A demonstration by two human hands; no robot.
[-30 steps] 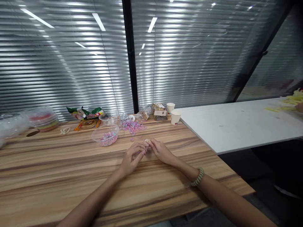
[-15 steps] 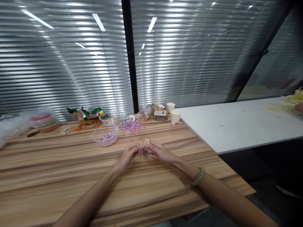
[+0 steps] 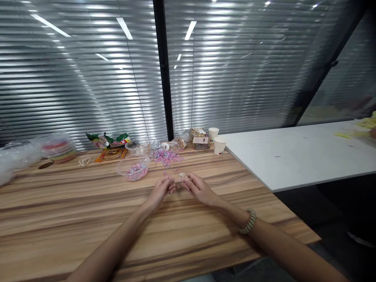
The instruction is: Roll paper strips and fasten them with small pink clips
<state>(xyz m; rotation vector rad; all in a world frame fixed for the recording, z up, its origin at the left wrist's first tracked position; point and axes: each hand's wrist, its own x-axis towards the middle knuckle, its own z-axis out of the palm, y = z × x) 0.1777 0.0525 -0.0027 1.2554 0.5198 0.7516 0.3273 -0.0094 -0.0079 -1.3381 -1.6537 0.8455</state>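
Note:
My left hand is closed in a pinch above the wooden table; what its fingertips hold is too small to make out. Close to its right, my right hand has its fingers pressed together at a small pale beige piece. Beyond my hands lies a loose pile of small pink, purple and blue pieces. A clear round bowl with similar pieces stands to the left of the pile.
Two paper cups and a small box-like object stand at the back. Stacked clear containers, a green snack bag and a beige cord lie left. Right, a person's hand is over a white table.
The fingertips of my two hands have moved slightly apart, and the pink strand stretched between them no longer shows. The view has shifted a little.

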